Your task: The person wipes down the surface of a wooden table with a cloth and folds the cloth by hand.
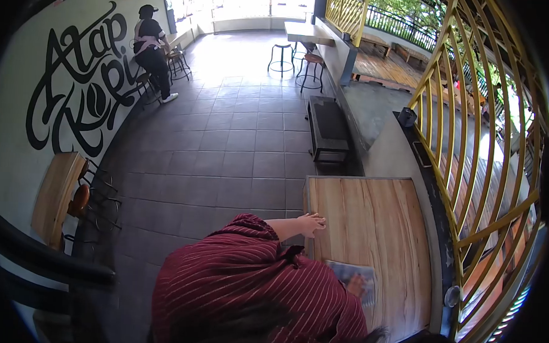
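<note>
One hand, the left (pixel 311 225), rests at the left edge of the wooden table (pixel 370 218) in the lower right of the frame, its fingers loosely extended and holding nothing that shows. Below it, the right hand (pixel 356 286) lies on a greyish cloth (pixel 342 270), which is spread on the tabletop near its lower left side. The right hand is blurred, so I cannot tell how far its fingers are open or whether they grip the cloth. A dark red striped shirt (pixel 239 268) fills the bottom centre, the wearer bent toward the table.

Right of the table, a dark ledge (pixel 435 206) runs beneath slanted yellow bars (pixel 498 220). A small black object (pixel 407 117) and a flat dark rectangle (pixel 421 154) sit on that ledge, toward its upper end. Above the table in the frame stands a low black bench (pixel 328 126).

Grey tiles (pixel 227 132) cover the floor through the centre. At the upper left, another person (pixel 150 51) in a dark cap stands beside a white wall (pixel 21 68) painted with large black lettering. A second wooden table (pixel 56 192) is at the left, with a brown-seated stool (pixel 79 201) just beside it.
</note>
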`<state>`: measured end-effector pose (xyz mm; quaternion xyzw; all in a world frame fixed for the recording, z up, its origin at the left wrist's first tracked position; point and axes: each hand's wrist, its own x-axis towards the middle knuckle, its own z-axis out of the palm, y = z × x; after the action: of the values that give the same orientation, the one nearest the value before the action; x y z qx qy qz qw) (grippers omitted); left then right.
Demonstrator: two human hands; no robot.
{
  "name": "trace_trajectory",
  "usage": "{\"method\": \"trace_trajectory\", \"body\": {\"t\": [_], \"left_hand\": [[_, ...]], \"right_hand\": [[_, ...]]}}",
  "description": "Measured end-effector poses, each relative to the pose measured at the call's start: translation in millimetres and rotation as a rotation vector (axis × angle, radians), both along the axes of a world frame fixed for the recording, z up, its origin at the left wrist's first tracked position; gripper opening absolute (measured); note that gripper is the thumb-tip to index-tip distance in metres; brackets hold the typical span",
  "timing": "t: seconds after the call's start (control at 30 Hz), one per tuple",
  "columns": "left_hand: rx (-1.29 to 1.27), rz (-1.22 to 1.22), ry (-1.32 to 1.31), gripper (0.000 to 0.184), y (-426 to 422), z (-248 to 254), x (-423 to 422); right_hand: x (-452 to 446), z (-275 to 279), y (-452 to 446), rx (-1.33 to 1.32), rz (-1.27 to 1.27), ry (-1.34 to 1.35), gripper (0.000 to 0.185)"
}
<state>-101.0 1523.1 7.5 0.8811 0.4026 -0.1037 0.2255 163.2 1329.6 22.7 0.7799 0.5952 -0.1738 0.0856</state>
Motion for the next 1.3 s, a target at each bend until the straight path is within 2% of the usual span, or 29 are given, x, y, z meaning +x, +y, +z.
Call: {"method": "trace_trajectory", "body": {"t": [0.07,0.2,0.27,0.3,0.33,0.4,0.5,0.63,0.77,0.83,0.87,0.93,1.03,1.13,1.3], "left_hand": [[0.006,-0.004,0.012,0.067,1,-2,0],[-0.024,-0.027,0.032,0.066,5,-7,-1],[-0.034,-0.047,0.031,0.066,8,-5,-4],[-0.039,-0.046,0.029,0.066,6,-2,-5],[-0.046,-0.045,0.026,0.065,4,1,-6],[-0.047,-0.056,0.014,0.065,2,1,-8],[-0.059,-0.074,-0.004,0.064,3,3,-10],[-0.099,-0.142,-0.025,0.064,6,3,-14],[-0.15,-0.131,-0.147,0.056,14,10,-23],[-0.388,-0.063,-0.436,0.045,30,3,-31],[-0.388,-0.056,-0.432,0.045,35,-2,-36],[-0.276,0.126,-0.632,0.034,47,-9,-50],[-0.249,0.176,-0.696,0.036,71,-7,-76],[-0.235,0.255,-0.685,0.035,90,18,-107],[-0.227,0.441,-0.576,0.031,121,-3,-149]], "right_hand": [[-17,-48,13,0.113,0.234,0.1,0.073],[-18,-62,20,0.202,0.362,0.117,0.075],[-4,-61,15,1.049,0.226,0.006,0.073],[2,-50,6,0.758,-0.049,-0.099,0.07],[-1,-15,-5,0.454,-0.313,-0.2,0.068],[34,-22,-15,0.405,-0.537,-0.159,0.065],[60,-19,-29,0.372,-0.634,-0.19,0.064],[46,-20,-10,0.331,-0.619,-0.215,0.067],[-29,10,61,0.064,-0.154,-0.011,0.082],[-64,6,96,0.04,0.032,0.069,0.083],[-77,-9,111,0.097,0.125,0.079,0.083],[-99,-25,142,0.159,0.224,0.094,0.082],[-123,-41,194,0.325,0.471,0.111,0.077],[-143,-40,244,0.371,0.545,0.181,0.075],[-175,-41,315,0.504,0.596,0.198,0.069]]}}
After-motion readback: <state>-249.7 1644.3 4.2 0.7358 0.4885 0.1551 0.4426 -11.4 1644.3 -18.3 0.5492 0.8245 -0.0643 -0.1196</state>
